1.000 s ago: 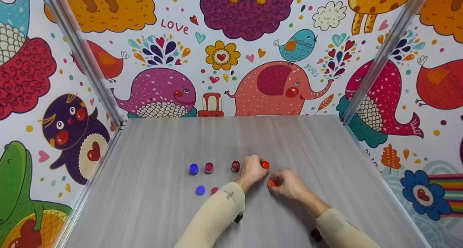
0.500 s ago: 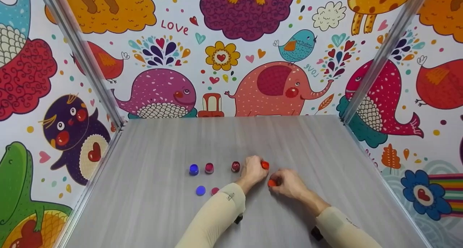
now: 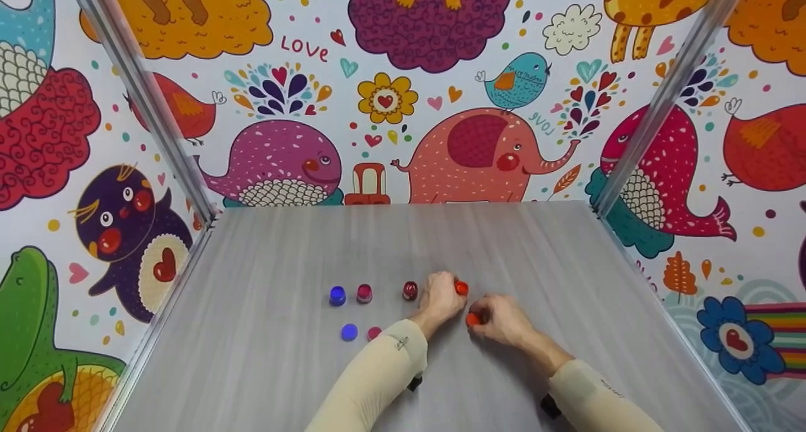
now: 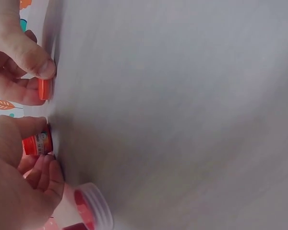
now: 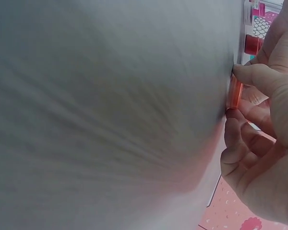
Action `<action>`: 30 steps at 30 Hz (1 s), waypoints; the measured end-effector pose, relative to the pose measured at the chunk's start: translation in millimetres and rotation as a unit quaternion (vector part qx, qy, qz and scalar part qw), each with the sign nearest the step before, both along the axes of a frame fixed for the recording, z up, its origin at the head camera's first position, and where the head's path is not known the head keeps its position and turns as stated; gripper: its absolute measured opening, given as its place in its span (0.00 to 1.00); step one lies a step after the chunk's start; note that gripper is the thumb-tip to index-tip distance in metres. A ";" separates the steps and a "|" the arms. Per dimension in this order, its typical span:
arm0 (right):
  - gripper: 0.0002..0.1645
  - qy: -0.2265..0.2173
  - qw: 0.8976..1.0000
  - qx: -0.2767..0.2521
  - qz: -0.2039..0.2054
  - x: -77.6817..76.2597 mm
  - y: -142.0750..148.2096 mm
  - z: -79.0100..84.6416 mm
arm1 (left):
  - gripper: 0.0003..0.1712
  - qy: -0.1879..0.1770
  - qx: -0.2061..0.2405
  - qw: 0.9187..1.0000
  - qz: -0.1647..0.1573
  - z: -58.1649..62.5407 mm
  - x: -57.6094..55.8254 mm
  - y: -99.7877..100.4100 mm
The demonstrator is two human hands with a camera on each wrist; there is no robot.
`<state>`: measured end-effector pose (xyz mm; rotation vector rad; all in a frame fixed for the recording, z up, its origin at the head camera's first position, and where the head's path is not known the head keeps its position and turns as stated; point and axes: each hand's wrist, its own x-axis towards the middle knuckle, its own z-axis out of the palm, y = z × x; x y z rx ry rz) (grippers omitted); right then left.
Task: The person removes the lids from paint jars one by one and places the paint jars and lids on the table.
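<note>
My left hand (image 3: 442,293) grips a small orange paint jar (image 3: 462,288) that stands on the table, its top uncovered. In the left wrist view the thumb and fingers lie on either side of this labelled jar (image 4: 38,143). My right hand (image 3: 504,320) pinches a round orange lid (image 3: 473,319) close to the tabletop, nearer to me than the jar. Thumb and fingers hold the lid (image 5: 234,93) by its edge in the right wrist view. Just left of my left hand stands a dark red paint jar (image 3: 410,289).
Farther left stand a blue paint jar (image 3: 337,295) and a crimson one (image 3: 364,293), both uncovered. In front of them lie a blue lid (image 3: 349,332) and a pink lid (image 3: 374,333), partly behind my left sleeve. Printed walls with metal posts enclose the grey table (image 3: 283,249).
</note>
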<state>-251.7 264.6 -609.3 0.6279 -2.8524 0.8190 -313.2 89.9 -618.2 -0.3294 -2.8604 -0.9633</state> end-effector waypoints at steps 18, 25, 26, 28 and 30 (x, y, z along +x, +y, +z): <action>0.13 0.037 0.998 -0.009 -0.040 -9.3 3.1 19.3 | 0.30 -0.039 -0.035 0.996 -0.069 43.5 8.7 -10.8; 0.15 0.083 0.995 -0.019 -0.059 -15.5 2.1 34.1 | 0.25 -0.004 0.010 0.997 -0.076 62.0 6.6 -39.9; 0.16 0.090 0.994 -0.019 -0.063 -16.2 2.6 35.8 | 0.25 0.003 0.016 0.997 -0.075 62.9 6.5 -45.3; 0.18 0.109 0.992 -0.015 -0.066 -18.3 3.5 38.4 | 0.25 0.012 0.030 0.997 -0.073 64.4 6.7 -56.2; 0.21 0.133 0.989 -0.008 -0.062 -20.3 3.7 40.2 | 0.26 0.047 0.040 0.995 -0.077 48.9 -2.5 -67.2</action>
